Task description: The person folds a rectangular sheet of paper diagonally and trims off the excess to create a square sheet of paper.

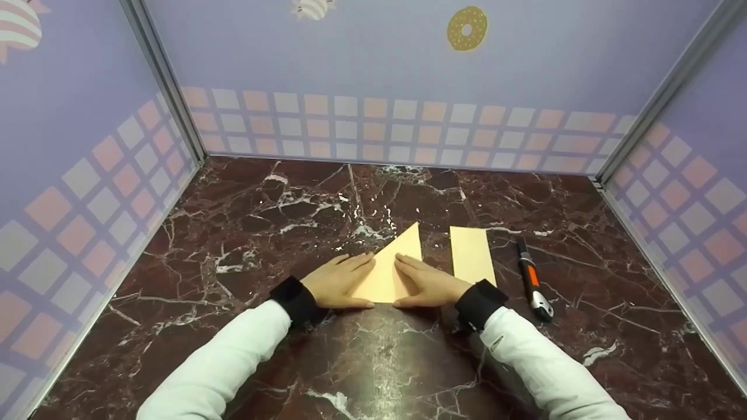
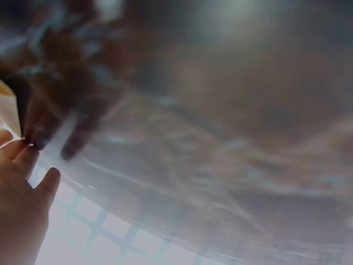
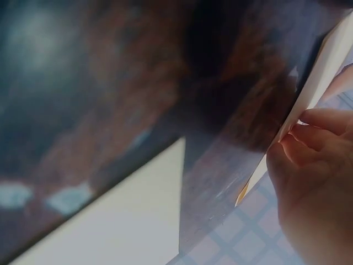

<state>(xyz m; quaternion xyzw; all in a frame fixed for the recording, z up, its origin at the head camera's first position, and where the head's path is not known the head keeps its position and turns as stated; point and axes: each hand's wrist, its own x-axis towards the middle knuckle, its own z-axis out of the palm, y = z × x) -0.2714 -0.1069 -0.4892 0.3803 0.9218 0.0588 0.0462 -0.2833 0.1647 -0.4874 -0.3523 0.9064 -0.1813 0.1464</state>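
Note:
A pale yellow sheet of paper point(image 1: 386, 275), folded to a triangle with its point at the far right, lies on the marble-patterned tabletop. My left hand point(image 1: 335, 282) rests on its left side with the fingers stretched out, the thumb along the near edge. From the right, my right hand point(image 1: 432, 284) presses the sheet, its thumb also at the near edge and close to the other thumb. In the right wrist view, the folded paper point(image 3: 309, 99) shows a slim gap at its edge beside the fingertips. Only a corner of the paper point(image 2: 8, 110) appears in the left wrist view.
Right of the right hand lies a pale yellow rectangular strip of paper point(image 1: 473, 252), partly behind the wrist. Farther right is a black and orange utility knife point(image 1: 531, 281). Purple panels with a checked border point(image 1: 373, 125) enclose the table's back and sides.

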